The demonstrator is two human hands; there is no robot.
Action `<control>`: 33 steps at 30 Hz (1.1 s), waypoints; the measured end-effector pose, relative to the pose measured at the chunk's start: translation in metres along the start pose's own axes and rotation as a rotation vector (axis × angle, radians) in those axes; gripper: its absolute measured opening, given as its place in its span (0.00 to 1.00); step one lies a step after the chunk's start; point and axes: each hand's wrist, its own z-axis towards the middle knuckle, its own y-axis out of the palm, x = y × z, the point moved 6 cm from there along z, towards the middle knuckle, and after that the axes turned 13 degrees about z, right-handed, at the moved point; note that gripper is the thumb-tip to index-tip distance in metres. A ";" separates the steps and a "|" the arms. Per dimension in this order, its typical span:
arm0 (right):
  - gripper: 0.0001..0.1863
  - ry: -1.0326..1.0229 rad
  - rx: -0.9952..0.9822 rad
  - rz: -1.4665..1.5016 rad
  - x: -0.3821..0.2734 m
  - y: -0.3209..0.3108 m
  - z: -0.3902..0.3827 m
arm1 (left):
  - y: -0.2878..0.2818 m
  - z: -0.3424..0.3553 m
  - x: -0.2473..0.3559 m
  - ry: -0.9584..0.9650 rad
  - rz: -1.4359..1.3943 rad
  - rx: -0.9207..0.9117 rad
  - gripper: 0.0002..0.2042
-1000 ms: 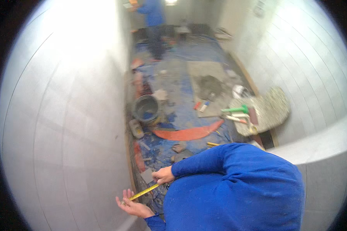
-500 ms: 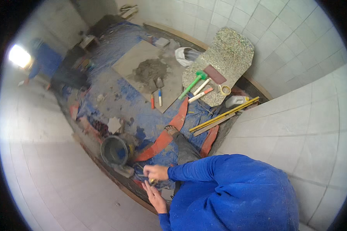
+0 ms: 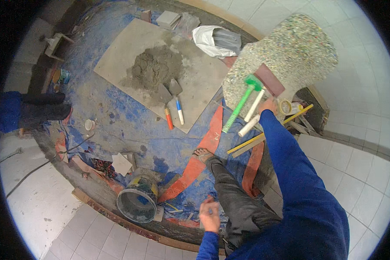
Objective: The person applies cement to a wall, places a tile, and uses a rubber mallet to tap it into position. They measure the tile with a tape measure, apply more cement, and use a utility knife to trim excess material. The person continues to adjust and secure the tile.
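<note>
My right hand (image 3: 268, 105) reaches down over the far right tools, at the end of a white tubular handle (image 3: 249, 125). Its fingers are largely hidden, so I cannot tell if it grips anything. Close by lie a green mallet (image 3: 239, 108), another white stick (image 3: 254, 105), a dark red flat rectangle (image 3: 269, 80) and a roll of tape (image 3: 285, 107). These rest on or at the edge of a speckled multicoloured pad (image 3: 299, 47). Low in the view, my left hand (image 3: 209, 215) hovers above the blue sheet, fingers blurred, nothing visible in it.
Grey mortar (image 3: 156, 65) is heaped on a board (image 3: 117, 65), beside two trowels with red (image 3: 168, 119) and blue-white (image 3: 180, 112) handles. A black bucket (image 3: 136, 203) stands left of my foot. Yellow bar (image 3: 297, 114) at right. Another person's legs (image 3: 41, 108) show far left.
My right hand has left my left hand's side and stretched far right to the tools. The view has shifted, and the yellowish item formerly at my right hand no longer shows.
</note>
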 end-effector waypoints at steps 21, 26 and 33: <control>0.24 -0.179 -0.816 0.482 -0.188 0.519 -0.218 | 0.116 0.147 -0.019 -0.165 0.082 -0.242 0.30; 0.24 -0.336 -0.634 0.469 -0.238 0.445 -0.158 | 0.097 0.145 -0.021 -0.095 0.127 -0.124 0.31; 0.21 -0.479 -0.704 0.398 -0.320 0.373 -0.112 | 0.093 0.138 -0.021 -0.126 0.196 -0.094 0.33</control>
